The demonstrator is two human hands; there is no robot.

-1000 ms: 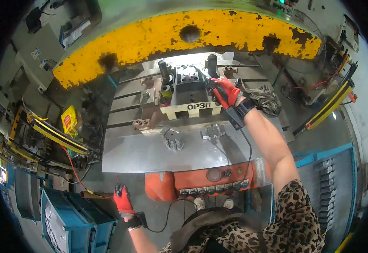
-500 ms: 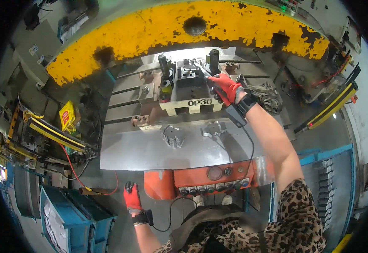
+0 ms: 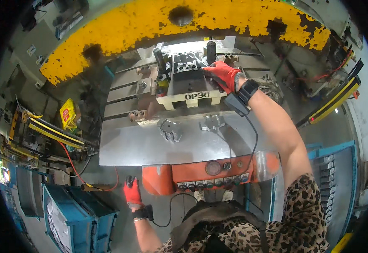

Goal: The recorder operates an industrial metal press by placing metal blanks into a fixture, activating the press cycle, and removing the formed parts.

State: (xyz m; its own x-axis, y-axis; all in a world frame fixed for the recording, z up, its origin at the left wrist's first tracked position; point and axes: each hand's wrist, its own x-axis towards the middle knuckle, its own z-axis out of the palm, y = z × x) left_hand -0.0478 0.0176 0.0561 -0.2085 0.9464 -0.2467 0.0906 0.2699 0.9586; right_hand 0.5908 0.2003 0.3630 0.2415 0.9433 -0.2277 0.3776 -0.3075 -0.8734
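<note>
My right hand (image 3: 224,76), in a red glove, reaches to the right side of the dark die block (image 3: 188,78). Its fingers are closed on a thin, light-coloured tool (image 3: 202,63) whose far end lies over the block's top; its exact kind is too small to make out. A flat grey metal part (image 3: 185,58) appears to lie on the block. Down by the left end of the orange control panel (image 3: 158,179), my left hand (image 3: 132,192) hangs in a red glove. Its dark fingertips look curled in, and nothing shows in them.
Dark guide posts (image 3: 211,52) flank the block under a yellow press beam (image 3: 234,19). Two shaped metal parts, one on the left (image 3: 169,130) and one on the right (image 3: 212,122), lie on the steel plate (image 3: 125,145). Blue bins (image 3: 72,211) stand at lower left, a blue rack (image 3: 352,181) at right.
The view has tilted, so the press bed sits a little higher in the picture. My right hand has come slightly forward and closer to the block. My left hand stays by the panel.
</note>
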